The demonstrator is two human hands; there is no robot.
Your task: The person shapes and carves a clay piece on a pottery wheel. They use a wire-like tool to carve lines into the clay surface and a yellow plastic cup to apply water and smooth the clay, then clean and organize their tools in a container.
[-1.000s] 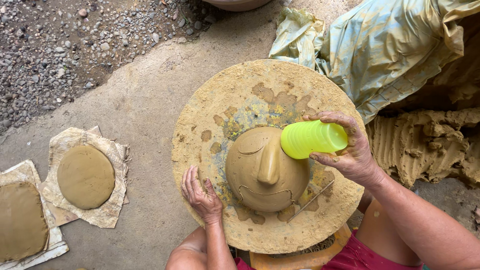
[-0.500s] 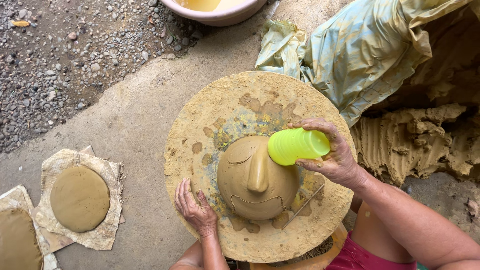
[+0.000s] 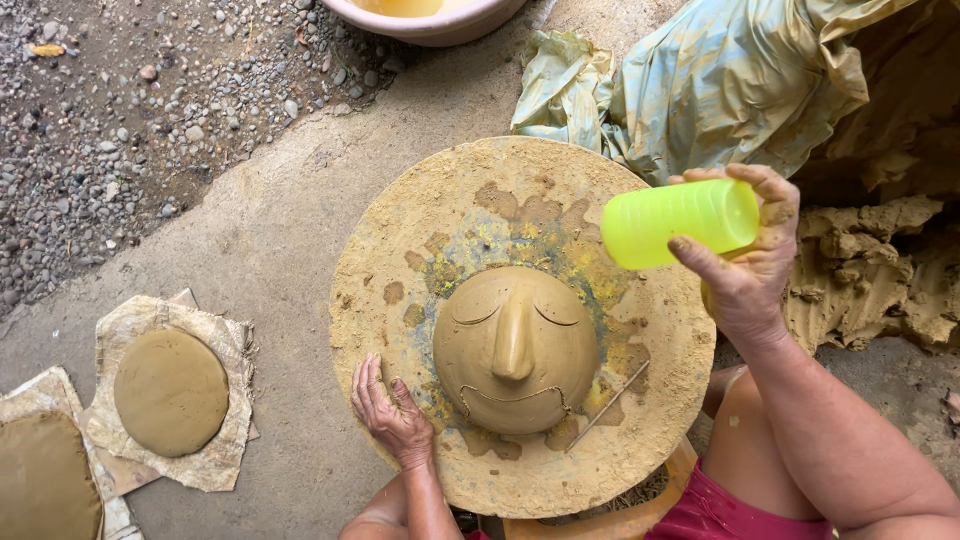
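Nearest, the left hand (image 3: 392, 415) lies flat and released, fingers spread on the lower-left rim of the round clay-smeared board (image 3: 400, 230); just beside it, at the board's middle, sits the clay face (image 3: 515, 348), a smooth olive-brown dome with a long raised nose, two curved slits for closed eyes and a thin incised mouth line; a thin stick (image 3: 608, 406) lies on the board to its lower right; above and to the right, the right hand (image 3: 745, 250) is closed around a yellow-green plastic cup (image 3: 680, 221), held sideways over the board's upper right edge; farther left, flat clay discs (image 3: 171, 391) rest on scraps of paper on the concrete floor; beyond, a pale crumpled sheet (image 3: 720, 80), a lump of raw clay (image 3: 880, 270) and a pink basin (image 3: 430, 20).
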